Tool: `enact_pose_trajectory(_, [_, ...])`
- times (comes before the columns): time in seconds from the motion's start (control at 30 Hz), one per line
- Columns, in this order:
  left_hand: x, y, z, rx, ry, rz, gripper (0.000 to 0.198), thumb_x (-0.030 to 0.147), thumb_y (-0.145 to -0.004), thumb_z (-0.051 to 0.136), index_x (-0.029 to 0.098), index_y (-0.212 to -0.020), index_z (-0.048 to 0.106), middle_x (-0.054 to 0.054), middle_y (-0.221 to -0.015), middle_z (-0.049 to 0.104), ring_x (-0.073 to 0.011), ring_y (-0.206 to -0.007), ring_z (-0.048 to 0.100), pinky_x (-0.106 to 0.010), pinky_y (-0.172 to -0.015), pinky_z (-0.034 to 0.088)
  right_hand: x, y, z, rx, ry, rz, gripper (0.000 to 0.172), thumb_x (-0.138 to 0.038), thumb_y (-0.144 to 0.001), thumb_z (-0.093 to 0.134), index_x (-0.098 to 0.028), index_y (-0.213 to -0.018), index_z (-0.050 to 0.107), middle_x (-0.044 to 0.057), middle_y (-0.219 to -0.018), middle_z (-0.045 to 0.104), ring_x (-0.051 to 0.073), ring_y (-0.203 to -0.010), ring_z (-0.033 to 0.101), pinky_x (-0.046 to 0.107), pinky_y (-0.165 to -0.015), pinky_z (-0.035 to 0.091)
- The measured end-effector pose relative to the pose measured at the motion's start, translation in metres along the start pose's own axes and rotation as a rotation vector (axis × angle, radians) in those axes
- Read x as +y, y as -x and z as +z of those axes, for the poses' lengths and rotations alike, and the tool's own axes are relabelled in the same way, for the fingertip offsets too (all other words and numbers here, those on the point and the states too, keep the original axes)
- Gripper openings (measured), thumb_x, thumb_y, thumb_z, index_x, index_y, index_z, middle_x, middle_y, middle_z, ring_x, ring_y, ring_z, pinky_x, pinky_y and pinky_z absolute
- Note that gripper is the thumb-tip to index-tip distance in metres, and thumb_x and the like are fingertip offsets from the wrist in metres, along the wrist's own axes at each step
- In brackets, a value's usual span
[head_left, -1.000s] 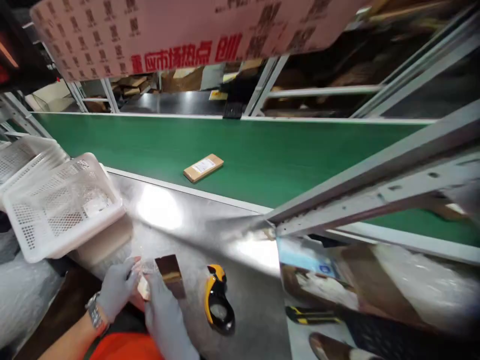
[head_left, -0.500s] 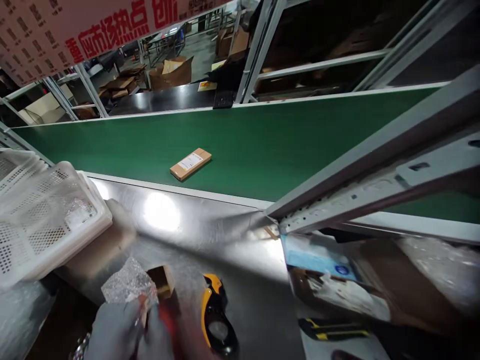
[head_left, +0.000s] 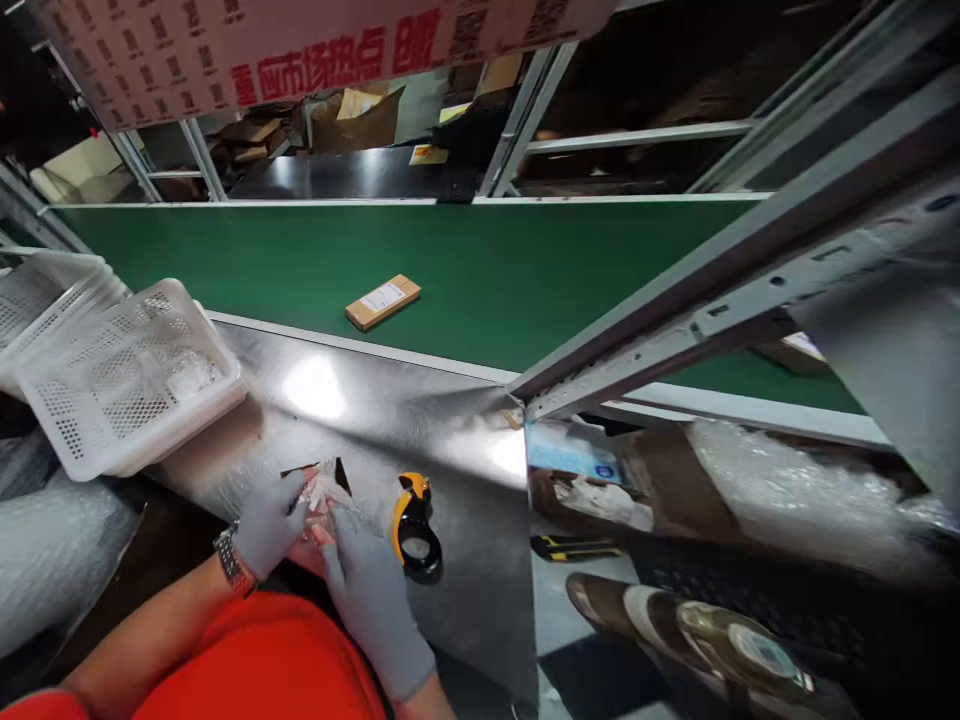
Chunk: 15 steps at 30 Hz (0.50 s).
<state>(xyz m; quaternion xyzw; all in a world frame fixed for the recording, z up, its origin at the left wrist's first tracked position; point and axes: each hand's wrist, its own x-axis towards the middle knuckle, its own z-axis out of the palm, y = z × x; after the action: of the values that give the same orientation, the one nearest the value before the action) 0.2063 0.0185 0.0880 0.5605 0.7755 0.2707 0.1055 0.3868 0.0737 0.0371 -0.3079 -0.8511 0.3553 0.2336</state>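
Over the metal bench [head_left: 480, 520], left hand [head_left: 271, 522] and right hand [head_left: 375, 595] pinch what looks like clear wrap [head_left: 324, 490].

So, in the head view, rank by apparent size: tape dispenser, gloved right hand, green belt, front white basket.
Largest to smallest:
1. Green belt
2. Front white basket
3. Gloved right hand
4. Tape dispenser

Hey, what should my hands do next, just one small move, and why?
Probably press the clear plastic wrap snug: the left hand and right hand are both on it, and it looks crumpled and loose between them. The tape dispenser lies apart from both hands, so it can likely wait.
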Motion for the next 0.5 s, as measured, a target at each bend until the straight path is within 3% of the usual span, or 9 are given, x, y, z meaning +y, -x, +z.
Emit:
enact_pose_trajectory(0.07, [0.0,0.001,-0.002,-0.009,0.095,-0.093,0.041,0.02,-0.101,0.051,0.021,-0.127,0.084,-0.008,-0.115,0.087,-0.0229,-0.099,0.084,-0.03,-0.087,0.066,0.0,0.012,-0.001,0.119,-0.023,-0.052,0.047,-0.035,-0.104,0.061,-0.019,-0.148,0.062,0.017,-0.133,0.08,0.03,-0.11,0.082,0.039,-0.089,0.068])
enact_pose_trajectory(0.1, [0.002,0.004,-0.002,-0.026,0.146,-0.121,0.04,0.021,-0.102,0.05,0.021,-0.125,0.084,-0.007,-0.115,0.087,-0.022,-0.1,0.084,-0.03,-0.089,0.065,0.002,0.018,0.003,0.176,-0.001,-0.043,0.059,-0.039,-0.101,0.067,-0.017,-0.154,0.056,0.019,-0.134,0.079,0.032,-0.112,0.081,0.041,-0.089,0.068])
enact_pose_trajectory(0.17, [0.013,0.011,0.002,-0.114,0.206,-0.1,0.037,0.024,-0.105,0.05,0.022,-0.12,0.084,-0.006,-0.107,0.088,-0.0201,-0.094,0.083,-0.028,-0.085,0.063,0.01,0.024,0.019,0.238,0.078,0.017,0.075,-0.042,-0.095,0.072,-0.012,-0.16,0.05,0.025,-0.14,0.074,0.035,-0.113,0.079,0.045,-0.088,0.068])
enact_pose_trajectory(0.23, [0.025,0.016,0.005,-0.261,0.166,0.038,0.032,0.027,-0.104,0.054,0.021,-0.115,0.084,-0.006,-0.097,0.087,-0.0206,-0.086,0.081,-0.029,-0.08,0.061,0.022,0.021,0.037,0.201,0.122,0.037,0.061,-0.033,-0.095,0.064,-0.015,-0.153,0.059,0.023,-0.137,0.075,0.034,-0.108,0.078,0.045,-0.086,0.068])
enact_pose_trajectory(0.33, [0.03,0.018,0.001,-0.459,0.008,0.242,0.026,0.034,-0.102,0.061,0.019,-0.11,0.081,-0.01,-0.098,0.085,-0.0248,-0.088,0.079,-0.031,-0.078,0.059,0.037,0.004,0.048,0.097,0.12,-0.022,0.033,-0.026,-0.093,0.056,-0.025,-0.118,0.078,0.014,-0.109,0.081,0.03,-0.094,0.075,0.042,-0.081,0.065])
enact_pose_trajectory(0.4, [0.015,0.018,-0.009,-0.528,-0.016,0.224,0.034,0.042,-0.098,0.07,0.021,-0.124,0.078,-0.008,-0.101,0.084,-0.0258,-0.09,0.079,-0.031,-0.078,0.058,0.044,-0.007,0.04,0.131,0.125,0.009,0.026,-0.035,-0.097,0.056,-0.023,-0.099,0.078,0.014,-0.091,0.079,0.03,-0.087,0.073,0.042,-0.079,0.064])
enact_pose_trajectory(0.5, [-0.029,0.024,-0.025,-0.51,0.075,0.088,0.065,0.046,-0.092,0.079,0.023,-0.151,0.065,-0.006,-0.103,0.083,-0.0251,-0.092,0.078,-0.031,-0.08,0.057,0.048,-0.015,0.014,0.308,0.083,0.14,0.047,-0.049,-0.107,0.043,-0.019,-0.092,0.077,0.016,-0.088,0.078,0.029,-0.084,0.073,0.042,-0.081,0.063])
